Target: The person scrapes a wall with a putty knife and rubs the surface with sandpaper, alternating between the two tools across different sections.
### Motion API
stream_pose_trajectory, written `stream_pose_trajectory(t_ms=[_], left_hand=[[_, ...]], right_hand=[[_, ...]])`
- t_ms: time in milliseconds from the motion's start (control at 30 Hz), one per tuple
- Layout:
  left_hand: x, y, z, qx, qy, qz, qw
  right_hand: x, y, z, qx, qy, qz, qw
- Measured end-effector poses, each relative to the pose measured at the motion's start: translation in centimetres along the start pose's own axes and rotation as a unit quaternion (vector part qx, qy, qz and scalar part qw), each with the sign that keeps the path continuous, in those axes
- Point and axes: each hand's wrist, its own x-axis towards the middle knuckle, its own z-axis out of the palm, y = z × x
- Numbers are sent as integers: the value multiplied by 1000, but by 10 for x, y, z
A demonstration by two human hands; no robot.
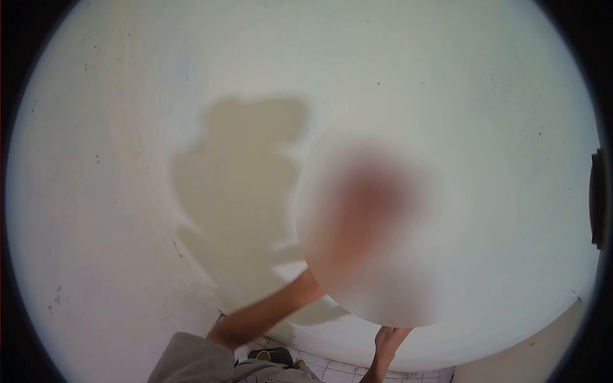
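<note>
My left arm reaches up from a grey sleeve (pixel 198 360) toward the pale wall (pixel 485 127). A round blurred patch covers my left hand (pixel 364 204), which appears only as a reddish-brown smear. Its fingers, and anything they may hold, cannot be made out. Lower down, near the bottom edge, the wrist and base of my right hand (pixel 391 335) show below the same patch. The fingers of that hand are lost in the blur as well. Whether either hand touches the wall is hidden.
A shadow (pixel 249 166) of a head and arm falls on the wall, left of my hands. At the far right edge is a dark object (pixel 598 198). White tiled floor (pixel 341 370) shows at the bottom, with a dark item (pixel 273 355) beside my clothing.
</note>
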Motion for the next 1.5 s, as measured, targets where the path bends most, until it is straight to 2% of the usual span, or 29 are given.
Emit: stream_pose_trajectory(t_ms=[33, 100, 167, 233, 333, 367, 433, 500, 567, 633, 700, 767, 833, 900, 967, 1000, 1100, 1167, 1233, 1267, 1300, 1367, 1433, 1500], left_hand=[[-31, 2, 13, -17, -12, 15, 1000], [-84, -16, 33, 28, 7, -53, 998], [-87, -65, 11, 50, 68, -64, 994], [-34, -110, -46, 18, 146, -123, 981], [49, -132, -75, 20, 269, -110, 957], [61, -110, -46, 51, 265, -78, 960], [56, -49, -39, 5, 115, -90, 989], [10, -15, -10, -48, 17, -34, 998], [-57, -12, 19, -13, -16, -33, 999], [-99, -41, 26, 33, -1, -44, 999], [-91, -80, 7, 48, -5, -34, 998], [-49, -109, -28, 43, 68, -121, 989], [8, -131, -54, 58, 206, -112, 970], [56, -122, -64, 90, 222, -89, 967], [79, -86, -68, 57, 168, -84, 981], [77, -66, -62, 23, 110, -55, 992], [7, -11, -16, -61, -29, 27, 997], [-59, -8, 21, -57, -68, 12, 996], [-104, -38, 34, 43, -4, -19, 999], [-104, -59, 25, 58, 2, -35, 998], [-89, -78, 13, 75, 8, -55, 996], [-13, -96, -21, 25, 80, -141, 986], [66, -100, -43, 25, 160, -124, 979], [104, -72, -48, 23, 140, -96, 985]], right_hand=[[-2, -12, -6, -26, 0, -22, 999], [2, -23, -20, -87, -3, -36, 996], [5, -41, -29, -153, -11, -12, 988], [4, -62, -30, -178, 10, -25, 984], [-1, -52, -25, -188, 27, -11, 982], [5, -14, -22, -174, 22, 9, 985], [3, -2, -5, -93, 26, 29, 995], [-1, -16, 1, -46, 23, 47, 998], [-4, -25, 2, -26, 28, 63, 997], [-4, -24, -7, -87, 20, 34, 995], [-3, -19, -15, -115, 11, 18, 993], [-2, -17, -9, -94, 0, 10, 995], [-2, -24, 1, -45, -4, 39, 998], [0, -25, 3, -12, -8, 52, 999], [0, -21, 10, 13, -9, 53, 998], [1, -21, 11, 12, -13, 52, 999], [3, -16, 11, -1, -20, 43, 999], [2, -12, 9, -22, -10, 30, 999], [0, -9, -5, -91, -10, 48, 995], [0, -7, -6, -123, -17, 56, 991], [1, -1, -6, -122, -16, 60, 991], [-3, 12, -6, -126, -20, 80, 989], [-5, -2, -5, -80, -31, 118, 989], [-4, -3, 3, -21, -24, 128, 991]])
